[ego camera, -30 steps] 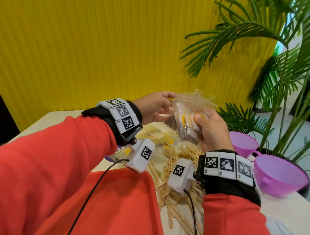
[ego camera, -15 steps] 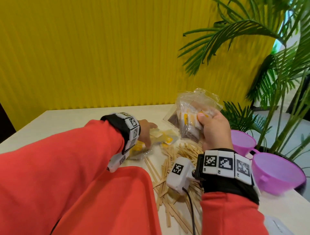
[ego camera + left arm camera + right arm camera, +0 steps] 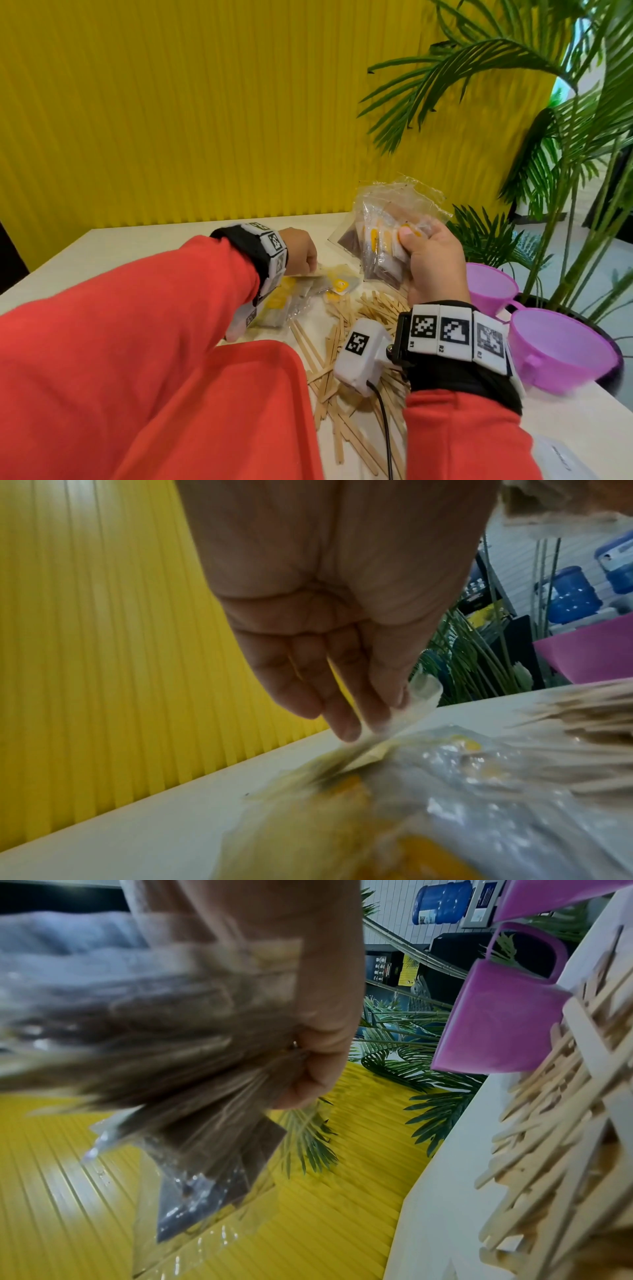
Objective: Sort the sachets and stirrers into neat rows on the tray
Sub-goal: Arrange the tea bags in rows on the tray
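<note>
Left hand (image 3: pixel 299 251) reaches down, fingers (image 3: pixel 342 710) extended (nearly straight); right hand (image 3: pixel 431 260) raised, fist-curled.

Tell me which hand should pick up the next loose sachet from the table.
Left. The left hand already touches a loose sachet on the table; the right hand is raised, gripping a bundle of sachets.
</note>
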`<state>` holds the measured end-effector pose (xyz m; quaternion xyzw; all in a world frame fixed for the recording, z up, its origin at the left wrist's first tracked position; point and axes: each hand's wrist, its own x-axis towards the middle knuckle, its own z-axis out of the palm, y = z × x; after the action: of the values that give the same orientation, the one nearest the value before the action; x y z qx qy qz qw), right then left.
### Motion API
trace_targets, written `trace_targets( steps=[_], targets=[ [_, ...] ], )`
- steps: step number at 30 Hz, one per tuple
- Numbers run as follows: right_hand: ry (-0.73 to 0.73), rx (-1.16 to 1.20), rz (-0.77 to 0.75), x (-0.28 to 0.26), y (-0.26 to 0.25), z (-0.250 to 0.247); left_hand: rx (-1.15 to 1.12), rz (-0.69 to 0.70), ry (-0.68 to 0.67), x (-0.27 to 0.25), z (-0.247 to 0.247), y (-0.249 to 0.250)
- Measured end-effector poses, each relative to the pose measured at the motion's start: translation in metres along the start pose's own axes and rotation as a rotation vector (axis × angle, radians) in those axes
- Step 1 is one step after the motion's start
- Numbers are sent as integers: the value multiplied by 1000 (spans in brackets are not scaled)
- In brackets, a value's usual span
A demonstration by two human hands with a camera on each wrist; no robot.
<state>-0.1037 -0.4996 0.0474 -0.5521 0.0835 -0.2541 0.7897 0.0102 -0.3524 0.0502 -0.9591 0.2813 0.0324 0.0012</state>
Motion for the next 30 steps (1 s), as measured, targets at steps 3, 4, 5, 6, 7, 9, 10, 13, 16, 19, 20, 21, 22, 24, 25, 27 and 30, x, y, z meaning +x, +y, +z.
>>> trace_targets(
  steps=[3,4,5,6,7,9,10,13,16,19,20,21,22,24,25,27,30],
  targets=[
    [9,10,5,1,0,1,-179,-35,74,1,-6,-11],
    [14,14,5,1,1,1,-245,-52,109,0,-10,-14],
    [19,19,5,2,1,1,-309,-68,154,-1,-14,-18],
    [22,22,4,2,1,1,-372,-81,202,-3,-19,-22],
    [22,21,5,2,1,1,-439,-91,246,-5,-23,-25],
    [8,5,12,2,1,1,-604,-94,309,-12,-33,-30],
    [-8,-3,16,2,1,2,-685,-88,325,-17,-38,-31],
    [-107,-9,11,-1,2,7,-897,-59,296,-32,-52,-33],
    [-212,-2,31,-5,1,16,-1035,-22,251,-45,-61,-30],
    [-297,-6,54,-9,-1,27,-1099,9,285,-61,-71,-25],
    [-321,-14,56,-10,-2,31,-1119,23,290,-67,-74,-24],
    [-341,-25,54,-12,-3,35,-1141,36,291,-74,-78,-22],
    [-355,-32,49,-13,-3,37,-1171,47,282,-78,-79,-19],
    [-378,-20,43,-20,-7,45,-1205,44,278,-92,-84,-17],
    [-389,-11,48,-25,-9,50,-1222,30,279,-100,-85,-15],
    [-400,-4,58,-34,-12,62,-1267,-20,286,-116,-87,-13],
    [-407,10,61,-49,-17,80,-1326,-141,271,-137,-86,-14]
  ],
)
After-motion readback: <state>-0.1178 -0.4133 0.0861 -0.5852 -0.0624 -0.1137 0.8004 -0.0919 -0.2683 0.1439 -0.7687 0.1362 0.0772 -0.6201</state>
